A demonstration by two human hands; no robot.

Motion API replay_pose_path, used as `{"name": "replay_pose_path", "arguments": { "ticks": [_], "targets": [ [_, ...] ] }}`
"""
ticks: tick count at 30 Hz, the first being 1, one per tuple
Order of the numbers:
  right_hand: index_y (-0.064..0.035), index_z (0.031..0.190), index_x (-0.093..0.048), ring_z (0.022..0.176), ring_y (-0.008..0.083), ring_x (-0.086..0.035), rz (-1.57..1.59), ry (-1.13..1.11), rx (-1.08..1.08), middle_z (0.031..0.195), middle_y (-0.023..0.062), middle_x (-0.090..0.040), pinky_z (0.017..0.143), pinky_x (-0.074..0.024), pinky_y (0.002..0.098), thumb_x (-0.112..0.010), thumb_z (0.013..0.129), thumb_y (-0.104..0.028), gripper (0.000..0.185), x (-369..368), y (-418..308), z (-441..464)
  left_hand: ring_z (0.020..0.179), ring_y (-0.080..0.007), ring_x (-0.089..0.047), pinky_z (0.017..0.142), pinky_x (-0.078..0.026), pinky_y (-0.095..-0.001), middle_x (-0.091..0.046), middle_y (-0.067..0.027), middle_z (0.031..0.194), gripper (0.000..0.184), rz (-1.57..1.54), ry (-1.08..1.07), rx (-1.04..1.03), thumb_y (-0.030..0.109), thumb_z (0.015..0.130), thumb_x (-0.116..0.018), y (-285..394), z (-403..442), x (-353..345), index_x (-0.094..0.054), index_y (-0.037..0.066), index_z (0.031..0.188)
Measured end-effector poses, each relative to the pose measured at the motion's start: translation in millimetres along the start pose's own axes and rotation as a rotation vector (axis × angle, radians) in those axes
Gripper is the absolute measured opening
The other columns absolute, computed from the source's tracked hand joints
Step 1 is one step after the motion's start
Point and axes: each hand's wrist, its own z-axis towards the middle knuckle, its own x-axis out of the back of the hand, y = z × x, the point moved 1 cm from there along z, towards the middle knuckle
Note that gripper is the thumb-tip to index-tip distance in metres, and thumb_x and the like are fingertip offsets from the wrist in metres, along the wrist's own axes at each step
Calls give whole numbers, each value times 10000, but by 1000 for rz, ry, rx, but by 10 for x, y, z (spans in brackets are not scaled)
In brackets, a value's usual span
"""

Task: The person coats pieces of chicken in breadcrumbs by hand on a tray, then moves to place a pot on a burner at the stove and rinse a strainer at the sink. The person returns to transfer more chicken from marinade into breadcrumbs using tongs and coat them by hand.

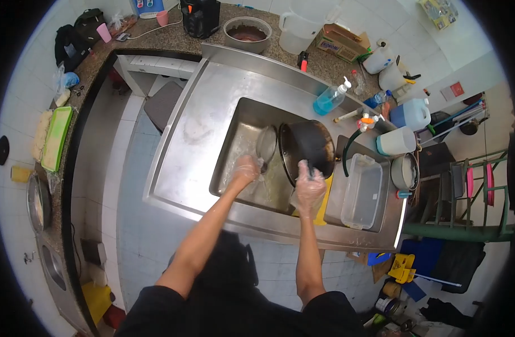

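Observation:
My left hand (pixel 246 170), in a clear plastic glove, is closed low inside the steel sink basin (pixel 226 165). Its fingers meet the near end of a round, greyish bowl-like utensil (pixel 267 144) with a dark part by my fingertips; its exact kind is unclear. On the right, my gloved right hand (pixel 310 191) grips the handle of a large blackened pot (pixel 311 147). The pot lies tilted on its side over the basin's right edge, its mouth facing left toward the utensil. Beneath it, a yellow cloth-like item (pixel 325 208) shows beside my right hand.
A clear plastic tub (pixel 363 191) sits in the right basin, near a tap with a dark hose (pixel 350 149). Behind the sink stand a blue soap pump bottle (pixel 329 98), a metal pot (pixel 247 35), a carton (pixel 342 42) and several jugs.

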Motion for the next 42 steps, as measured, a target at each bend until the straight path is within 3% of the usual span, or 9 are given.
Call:
{"name": "replay_pose_path", "arguments": {
  "ticks": [5, 14, 21, 25, 29, 34, 36, 40, 42],
  "targets": [
    [28, 781, -695, 549, 288, -559, 197, 76, -29, 618, 190, -615, 566, -438, 415, -786, 894, -346, 401, -169, 62, -94, 733, -464, -677, 655, -534, -521, -662, -302, 776, 210, -216, 92, 259, 140, 793, -666, -526, -211, 131, -695, -57, 723],
    [52, 716, -634, 544, 223, -551, 205, 21, -19, 597, 77, -577, 552, -402, 399, -718, 956, -393, 512, -249, 11, -514, 598, -415, -623, 614, -516, -461, -630, -238, 642, 363, -237, -62, 29, 256, 976, -599, -203, -650, 541, -711, -29, 780],
    [-217, 878, -588, 556, 33, -474, 962, -296, -461, 665, -95, -494, 477, -292, 214, -647, 995, -427, 247, -120, -701, -1883, 558, -143, -602, 561, -503, -339, -639, -63, 619, 436, -628, -262, 327, 388, 1031, -557, -495, -2026, 2680, -724, -9, 968],
    [-153, 1118, -588, 697, 79, -542, 1027, -368, -710, 947, -15, -615, 517, -341, 236, -665, 975, -410, 304, -269, -1654, -3219, 577, -161, -636, 573, -518, -356, -655, -105, 670, 409, -663, 1, 225, 368, 1044, -551, -1140, -3150, 3419, -722, -2, 1075],
    [-256, 1158, -632, 778, 65, -582, 1026, -640, -806, 971, -87, -609, 580, -370, 249, -704, 914, -453, 322, -856, -2217, -4502, 782, -522, -603, 691, -484, -557, -664, -258, 870, 394, -328, 248, 325, 363, 1045, -522, -1537, -4585, 4651, -667, 6, 967],
    [-195, 1140, -678, 897, 131, -660, 898, -1078, -749, 950, -19, -697, 631, -492, 296, -690, 934, -389, 283, -1239, -3225, -6149, 791, -478, -649, 716, -519, -536, -688, -248, 866, 346, -102, 411, 676, 355, 1032, -547, -1934, -6508, 5815, -709, 53, 1078],
    [-67, 1144, -673, 991, 251, -710, 960, -1462, -841, 1093, 75, -741, 884, -586, 391, -629, 978, -336, 319, -1566, -3568, -6731, 779, -448, -671, 706, -533, -511, -694, -243, 846, 326, -45, 708, 790, 338, 1020, -573, -2104, -7220, 6189, -720, 55, 1088],
    [-57, 1080, -694, 918, 229, -727, 861, -1887, -793, 1034, 85, -757, 779, -604, 355, -609, 984, -310, 283, -2044, -4442, -8012, 736, -369, -708, 664, -552, -428, -719, -195, 807, 279, 223, 1242, 1130, 293, 987, -636, -2805, -8433, 6930, -761, 43, 998],
    [-39, 1092, -702, 987, 243, -729, 838, -2071, -830, 1064, 108, -761, 842, -613, 378, -595, 995, -278, 280, -2265, -4844, -8706, 668, -152, -709, 595, -527, -305, -755, -131, 825, 298, 241, 1396, 1181, 305, 986, -674, -3246, -9029, 7408, -776, 28, 1029]
  ]
}}
